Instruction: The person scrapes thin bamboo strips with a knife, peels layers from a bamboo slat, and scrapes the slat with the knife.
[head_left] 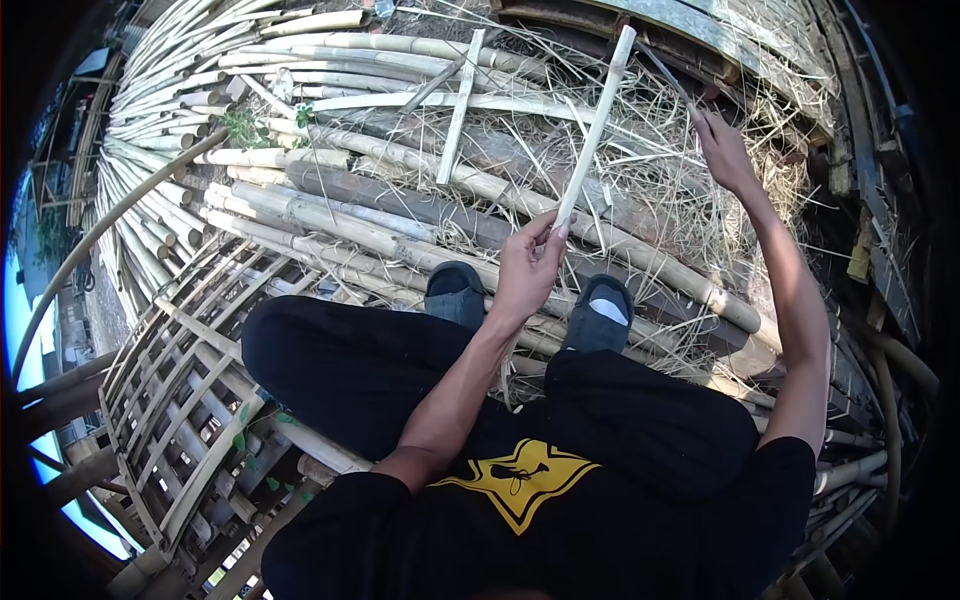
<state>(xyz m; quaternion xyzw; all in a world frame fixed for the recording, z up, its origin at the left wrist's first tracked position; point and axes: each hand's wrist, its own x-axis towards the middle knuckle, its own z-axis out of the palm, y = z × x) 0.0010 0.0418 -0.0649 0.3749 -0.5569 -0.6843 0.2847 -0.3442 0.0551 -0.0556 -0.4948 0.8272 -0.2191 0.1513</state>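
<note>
My left hand pinches the lower end of a pale bamboo strip, which slants up and away to the right. Farther right, my right hand is closed round the handle of a long thin knife; its dark blade points up and left, near the strip's far end but apart from it. Another flat bamboo strip lies across the poles left of the held one. Thin shavings are scattered beneath both hands.
Bamboo poles run under my sandalled feet. More poles are stacked at the left, beside a woven bamboo lattice. A curved pole arches over the left side. Wooden planks stand at the upper right.
</note>
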